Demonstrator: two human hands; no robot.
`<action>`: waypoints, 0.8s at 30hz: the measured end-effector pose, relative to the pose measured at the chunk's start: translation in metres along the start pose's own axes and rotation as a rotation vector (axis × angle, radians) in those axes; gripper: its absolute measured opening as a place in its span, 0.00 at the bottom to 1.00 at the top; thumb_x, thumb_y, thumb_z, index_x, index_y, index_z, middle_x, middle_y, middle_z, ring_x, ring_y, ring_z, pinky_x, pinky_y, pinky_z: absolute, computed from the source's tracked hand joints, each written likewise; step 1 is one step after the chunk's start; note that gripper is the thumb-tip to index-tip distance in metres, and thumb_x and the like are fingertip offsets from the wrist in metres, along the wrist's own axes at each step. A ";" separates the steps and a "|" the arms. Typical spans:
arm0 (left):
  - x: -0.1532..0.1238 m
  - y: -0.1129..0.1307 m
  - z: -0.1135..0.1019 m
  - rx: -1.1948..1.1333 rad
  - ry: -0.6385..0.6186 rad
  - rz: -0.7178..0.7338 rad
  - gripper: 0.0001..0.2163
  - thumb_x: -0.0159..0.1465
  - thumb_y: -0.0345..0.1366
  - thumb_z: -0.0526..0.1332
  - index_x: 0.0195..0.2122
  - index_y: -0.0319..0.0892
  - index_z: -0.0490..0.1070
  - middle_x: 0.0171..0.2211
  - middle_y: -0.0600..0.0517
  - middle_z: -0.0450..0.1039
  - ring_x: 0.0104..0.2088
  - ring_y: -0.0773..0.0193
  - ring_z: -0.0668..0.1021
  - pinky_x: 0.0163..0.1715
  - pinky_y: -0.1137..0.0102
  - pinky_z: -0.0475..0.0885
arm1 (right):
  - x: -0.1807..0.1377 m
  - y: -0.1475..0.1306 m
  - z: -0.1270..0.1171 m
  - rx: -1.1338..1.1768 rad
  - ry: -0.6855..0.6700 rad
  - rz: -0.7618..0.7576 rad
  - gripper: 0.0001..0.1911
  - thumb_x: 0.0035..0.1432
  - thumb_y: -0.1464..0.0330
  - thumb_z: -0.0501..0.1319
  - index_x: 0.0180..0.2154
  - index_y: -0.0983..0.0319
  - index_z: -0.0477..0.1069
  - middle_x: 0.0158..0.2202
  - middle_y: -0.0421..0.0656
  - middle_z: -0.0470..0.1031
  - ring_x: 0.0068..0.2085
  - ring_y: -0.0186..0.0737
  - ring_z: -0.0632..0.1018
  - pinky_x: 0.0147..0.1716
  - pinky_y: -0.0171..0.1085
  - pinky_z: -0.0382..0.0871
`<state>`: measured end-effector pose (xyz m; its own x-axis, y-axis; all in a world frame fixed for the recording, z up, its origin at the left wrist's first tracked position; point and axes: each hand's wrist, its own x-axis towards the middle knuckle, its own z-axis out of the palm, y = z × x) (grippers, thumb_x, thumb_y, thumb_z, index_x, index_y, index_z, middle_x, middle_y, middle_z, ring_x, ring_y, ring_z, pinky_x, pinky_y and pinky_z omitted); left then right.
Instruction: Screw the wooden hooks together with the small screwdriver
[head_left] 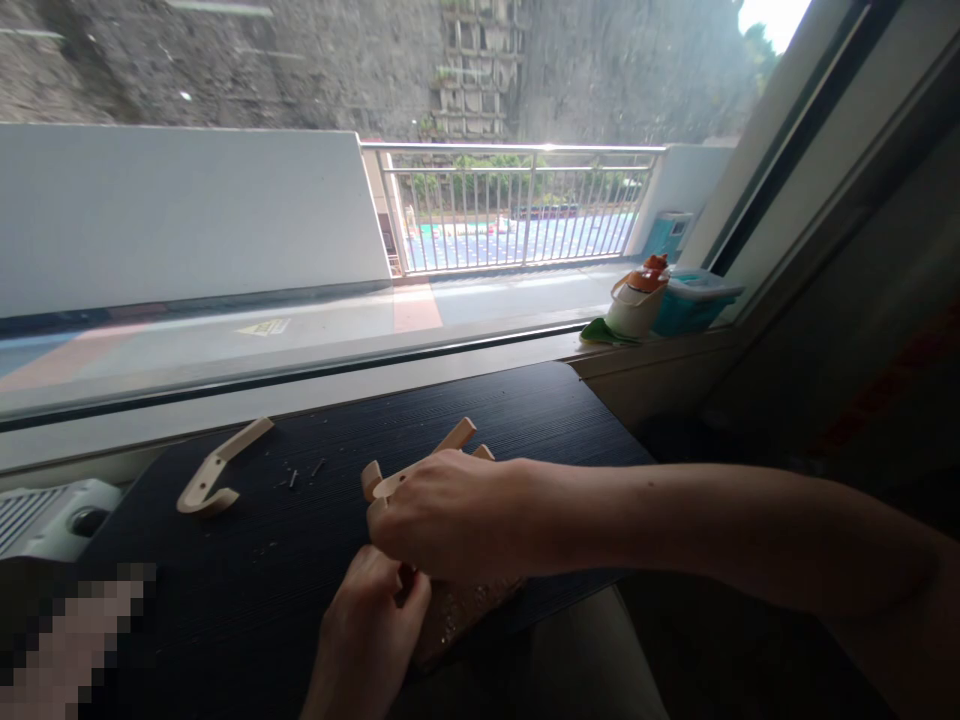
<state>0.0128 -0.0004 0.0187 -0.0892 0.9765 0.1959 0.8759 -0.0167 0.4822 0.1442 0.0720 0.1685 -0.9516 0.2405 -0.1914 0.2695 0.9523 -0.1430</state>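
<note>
My right hand (450, 515) is closed over pale wooden hooks (457, 437) whose tips stick out past my fingers near the front of a black table (247, 560). Under that hand a brown wooden board (465, 605) shows at the table's edge. My left hand (371, 630) is curled below it, fingers pressed against the board; what it grips is hidden. A separate wooden hook (217, 470) lies loose on the table to the left, apart from both hands. Small dark screws (304, 472) are scattered between that hook and my right hand.
A window sill runs behind the table, with a white and orange pot (637, 295) and a teal box (694, 300) at its right end. A white device (56, 515) sits at the table's left. Beyond the glass are a balcony and a railing (517, 205).
</note>
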 end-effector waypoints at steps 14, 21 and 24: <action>0.000 0.000 -0.001 0.023 -0.031 -0.030 0.04 0.53 0.35 0.57 0.24 0.45 0.69 0.30 0.49 0.76 0.35 0.57 0.79 0.30 0.72 0.69 | -0.007 -0.013 -0.031 -0.087 -0.155 -0.012 0.08 0.55 0.78 0.55 0.29 0.68 0.72 0.34 0.46 0.75 0.36 0.39 0.75 0.28 0.35 0.62; 0.000 0.005 -0.003 -0.036 -0.016 -0.017 0.06 0.56 0.38 0.55 0.24 0.44 0.67 0.24 0.52 0.71 0.26 0.63 0.76 0.26 0.71 0.68 | 0.003 0.007 -0.017 0.023 -0.134 0.025 0.10 0.54 0.76 0.56 0.37 0.66 0.73 0.37 0.46 0.76 0.37 0.41 0.76 0.27 0.35 0.63; 0.001 0.005 -0.003 -0.033 -0.023 -0.008 0.06 0.56 0.37 0.54 0.25 0.43 0.68 0.25 0.52 0.71 0.27 0.63 0.76 0.27 0.71 0.68 | 0.006 0.010 -0.014 0.039 -0.143 0.114 0.09 0.54 0.73 0.57 0.37 0.66 0.73 0.33 0.46 0.76 0.36 0.44 0.77 0.28 0.37 0.66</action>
<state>0.0160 -0.0003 0.0241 -0.0854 0.9813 0.1723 0.8590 -0.0151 0.5117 0.1393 0.0854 0.1797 -0.8844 0.3147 -0.3447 0.3827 0.9117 -0.1495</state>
